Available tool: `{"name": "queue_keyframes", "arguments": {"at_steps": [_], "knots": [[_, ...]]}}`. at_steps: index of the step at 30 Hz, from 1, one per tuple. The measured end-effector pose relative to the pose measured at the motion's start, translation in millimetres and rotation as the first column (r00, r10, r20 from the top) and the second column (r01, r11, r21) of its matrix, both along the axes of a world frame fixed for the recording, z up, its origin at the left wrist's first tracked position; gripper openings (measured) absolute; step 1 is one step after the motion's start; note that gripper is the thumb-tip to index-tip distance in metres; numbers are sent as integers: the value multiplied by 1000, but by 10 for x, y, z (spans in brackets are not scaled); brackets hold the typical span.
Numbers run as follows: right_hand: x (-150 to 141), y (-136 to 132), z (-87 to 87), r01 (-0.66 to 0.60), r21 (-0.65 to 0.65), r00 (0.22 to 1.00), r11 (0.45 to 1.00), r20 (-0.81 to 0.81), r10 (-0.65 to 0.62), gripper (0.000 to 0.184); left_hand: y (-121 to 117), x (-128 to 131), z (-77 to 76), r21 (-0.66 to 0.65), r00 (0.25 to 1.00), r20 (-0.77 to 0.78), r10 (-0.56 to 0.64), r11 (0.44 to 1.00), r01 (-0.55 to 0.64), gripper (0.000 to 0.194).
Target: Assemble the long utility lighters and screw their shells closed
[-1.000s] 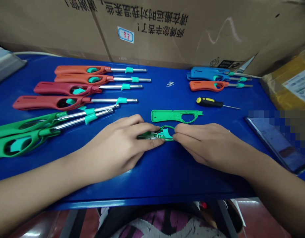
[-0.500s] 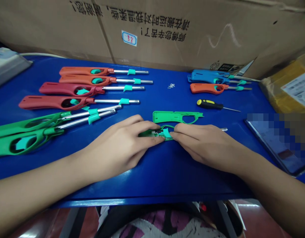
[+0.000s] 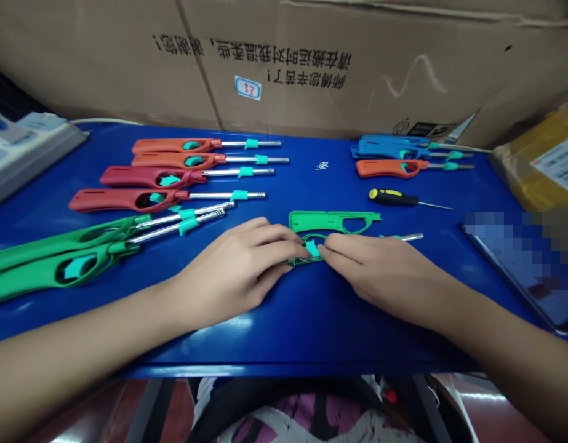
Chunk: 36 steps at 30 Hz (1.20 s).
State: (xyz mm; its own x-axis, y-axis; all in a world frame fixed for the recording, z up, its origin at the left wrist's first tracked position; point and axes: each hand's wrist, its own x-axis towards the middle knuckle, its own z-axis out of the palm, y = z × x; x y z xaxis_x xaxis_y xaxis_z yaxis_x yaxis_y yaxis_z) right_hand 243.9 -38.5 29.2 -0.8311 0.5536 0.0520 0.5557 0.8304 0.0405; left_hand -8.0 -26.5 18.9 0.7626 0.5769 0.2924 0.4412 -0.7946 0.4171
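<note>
Left hand (image 3: 237, 264) grasps the handle end of an opened green lighter (image 3: 308, 261), thumb along its near edge, fingers over the top. Right hand (image 3: 385, 261) pinches it farther right, fingertips beside the turquoise trigger (image 3: 313, 248); exact contact hidden under the fingers.

Position: lighter low on the blue surface (image 3: 265, 344), directly between the hands. Long axis runs left to right, tilting slightly away at the right, metal tube (image 3: 413, 237) emerging beyond the right hand. Both hands touch the piece, so neither is nearer. Interior mostly covered; seating of inner parts cannot be told.

Just beyond, roughly parallel: separate green half-shell (image 3: 311, 221), inner side up, guard loop to the right.

Farther out, right: screwdriver (image 3: 394, 197), tip pointing right; orange lighter (image 3: 380, 168) and blue lighters (image 3: 380, 145) behind it; phone (image 3: 528, 289) near the right forearm. Left: two green lighters (image 3: 34, 271), then red and orange ones (image 3: 127, 176), tubes rightward. Small white pieces (image 3: 322, 165) lie between the groups. Cardboard box (image 3: 288, 37) stands behind.
</note>
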Motion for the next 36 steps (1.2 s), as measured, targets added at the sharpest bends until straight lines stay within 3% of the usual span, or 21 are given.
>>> {"name": "queue_keyframes", "arguments": {"at_steps": [13,20,28,33,36], "knots": [[20,27,35,-28,-42,999,999,41,30,34,-28,24,11,-79,999,-5,50,996,-50,14],[-48,-16,15,-32,-12,997,999,76,33,25,-51,37,29,-95,997,8,81,992,-80,13],[30,34,-49,25,-48,996,999,-81,-29,29,-45,47,44,-142,996,40,84,987,-77,13],[81,66,-72,-14,-69,990,997,-140,5,28,-47,46,27,-190,992,60,110,977,-97,12],[86,63,-70,-1,-138,978,990,-207,-28,27,-50,44,20,-216,990,77,119,971,-100,12]]}}
